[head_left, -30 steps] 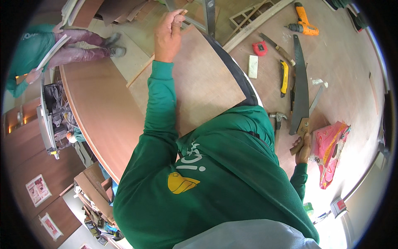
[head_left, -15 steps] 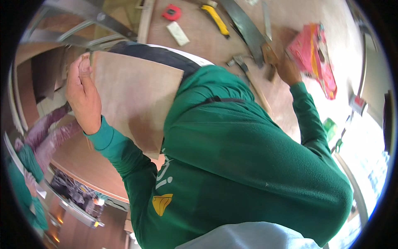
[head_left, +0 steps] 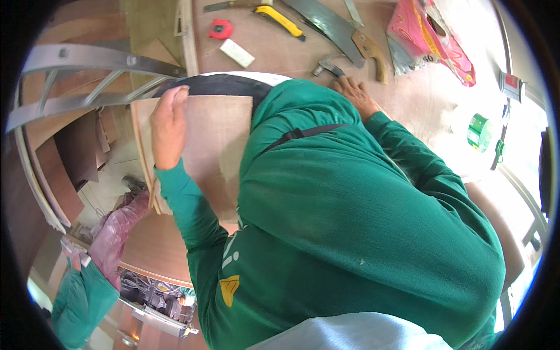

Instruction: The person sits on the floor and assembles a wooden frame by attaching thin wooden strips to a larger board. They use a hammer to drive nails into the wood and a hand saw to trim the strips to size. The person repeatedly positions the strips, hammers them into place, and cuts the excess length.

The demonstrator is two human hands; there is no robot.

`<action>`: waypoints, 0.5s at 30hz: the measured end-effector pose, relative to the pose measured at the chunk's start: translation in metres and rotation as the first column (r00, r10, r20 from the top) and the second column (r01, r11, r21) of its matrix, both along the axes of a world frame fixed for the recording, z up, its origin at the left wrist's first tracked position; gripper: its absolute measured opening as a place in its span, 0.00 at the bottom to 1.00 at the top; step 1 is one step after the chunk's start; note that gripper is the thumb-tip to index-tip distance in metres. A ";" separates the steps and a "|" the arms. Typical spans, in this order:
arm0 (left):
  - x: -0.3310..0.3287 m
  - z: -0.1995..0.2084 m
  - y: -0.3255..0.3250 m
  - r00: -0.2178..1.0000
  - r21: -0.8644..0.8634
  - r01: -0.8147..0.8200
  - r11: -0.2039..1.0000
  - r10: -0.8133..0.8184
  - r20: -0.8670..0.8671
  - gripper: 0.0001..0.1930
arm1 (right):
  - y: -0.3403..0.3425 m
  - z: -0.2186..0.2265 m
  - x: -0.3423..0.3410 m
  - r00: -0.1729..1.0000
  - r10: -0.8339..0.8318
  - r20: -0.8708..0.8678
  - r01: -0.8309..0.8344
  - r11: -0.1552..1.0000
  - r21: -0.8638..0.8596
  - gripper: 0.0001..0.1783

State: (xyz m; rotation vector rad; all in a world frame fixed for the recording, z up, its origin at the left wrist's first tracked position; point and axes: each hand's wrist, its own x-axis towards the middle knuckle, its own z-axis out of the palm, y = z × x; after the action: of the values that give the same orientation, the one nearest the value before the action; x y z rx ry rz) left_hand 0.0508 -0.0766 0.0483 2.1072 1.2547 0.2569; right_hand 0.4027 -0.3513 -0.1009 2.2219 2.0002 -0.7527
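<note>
My left hand (head_left: 169, 128) is raised over the left part of a pale wooden board (head_left: 219, 134). Its thumb and fingers are pressed together; whatever may be between them cannot be made out. A second, narrow wooden edge (head_left: 140, 137) runs along the board's left side. My right hand (head_left: 354, 98) is closed on the handle of a hammer (head_left: 328, 66) just behind its metal head, on the work surface. Hand and forearm hide most of that handle. Just beyond lies a handsaw (head_left: 326, 29) with a wooden grip.
A yellow utility knife (head_left: 280, 22), red tape measure (head_left: 220, 28), white block (head_left: 237, 53) and pink bag (head_left: 417, 35) lie on the work surface. An aluminium ladder (head_left: 99, 61) stands left. Another person (head_left: 87, 291) is at lower left. A green bottle (head_left: 479, 132) stands right.
My right hand has left the saw's grip and moved left onto the hammer. My left hand has shifted right, from beside the board's edge to above the board. The view has turned slightly.
</note>
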 end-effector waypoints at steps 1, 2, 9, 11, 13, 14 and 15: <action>-0.003 -0.004 0.003 0.998 0.028 0.025 0.999 -0.027 0.062 0.17 | -0.003 -0.008 0.000 0.999 0.001 0.042 0.000 1.000 -0.006 0.22; -0.005 -0.007 0.007 0.991 0.064 0.040 0.997 -0.047 0.122 0.16 | -0.002 -0.013 -0.001 0.997 0.037 0.061 -0.032 0.997 -0.077 0.22; -0.005 -0.010 -0.005 0.948 0.193 -0.029 0.981 -0.034 0.316 0.12 | 0.011 0.056 0.029 0.970 -0.240 -0.037 0.216 0.923 -0.319 0.29; -0.005 -0.015 -0.006 0.960 0.204 -0.100 0.974 0.040 0.278 0.15 | 0.038 0.095 0.040 0.929 -0.286 -0.236 0.329 0.929 0.168 0.21; 0.003 -0.013 -0.004 0.968 0.212 -0.158 0.964 0.109 0.224 0.18 | 0.096 0.149 0.028 0.896 -0.244 -0.370 0.378 0.856 0.351 0.15; 0.008 -0.013 -0.002 0.957 0.194 -0.181 0.964 0.128 0.260 0.18 | 0.124 0.180 0.008 0.921 -0.182 -0.345 0.339 0.811 0.477 0.15; 0.013 -0.012 0.002 0.942 0.173 -0.201 0.964 0.142 0.303 0.19 | 0.147 0.200 -0.012 0.876 -0.065 -0.478 0.357 0.754 0.552 0.18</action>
State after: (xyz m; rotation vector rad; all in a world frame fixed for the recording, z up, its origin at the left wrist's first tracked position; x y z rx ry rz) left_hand 0.0637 -0.0747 0.0361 2.0326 1.2783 0.7714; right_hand 0.3908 -0.2047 0.0988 2.9200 2.5263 -0.7219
